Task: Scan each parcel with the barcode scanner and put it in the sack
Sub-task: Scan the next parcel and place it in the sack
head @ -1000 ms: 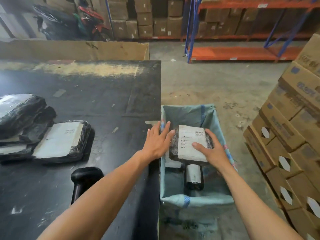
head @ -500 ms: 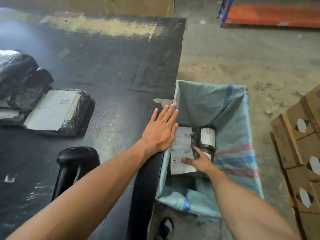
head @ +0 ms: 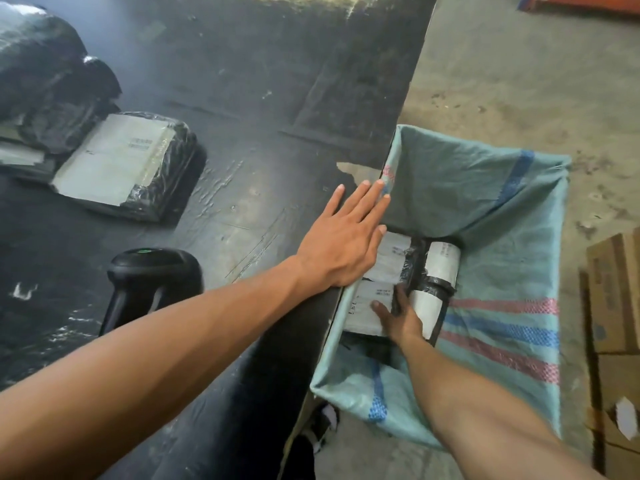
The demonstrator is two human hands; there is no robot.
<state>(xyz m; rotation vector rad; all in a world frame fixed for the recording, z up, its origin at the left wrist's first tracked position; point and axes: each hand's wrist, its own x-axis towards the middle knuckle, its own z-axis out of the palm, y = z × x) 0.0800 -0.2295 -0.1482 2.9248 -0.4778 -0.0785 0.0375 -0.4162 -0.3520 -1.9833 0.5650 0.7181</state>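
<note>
The left hand (head: 341, 242) lies flat and released, fingers together, palm down on the right edge of the black desk (head: 242, 81), its fingertips reaching over the rim of the sack (head: 502, 209). The sack, pale green weave with blue and red stripes, stands open on the floor just beside the desk. The right hand (head: 398, 315) is down inside it, resting on a parcel (head: 372, 299) wrapped in black film with a white label facing up; the fingers lie spread over the label and the parcel's right edge, and whether they grip it or only press on it cannot be told. A second parcel (head: 438, 271), rolled and white with black wrap, lies touching the first on its right, also at the bottom of the sack.

On the desk, the black scanner (head: 152, 271) stands upright near the left forearm, a green light on its top. Further left lies a flat labelled parcel (head: 121, 162), and behind it a pile of black-wrapped parcels (head: 48, 88). Cardboard boxes (head: 613, 292) stand at the right edge.
</note>
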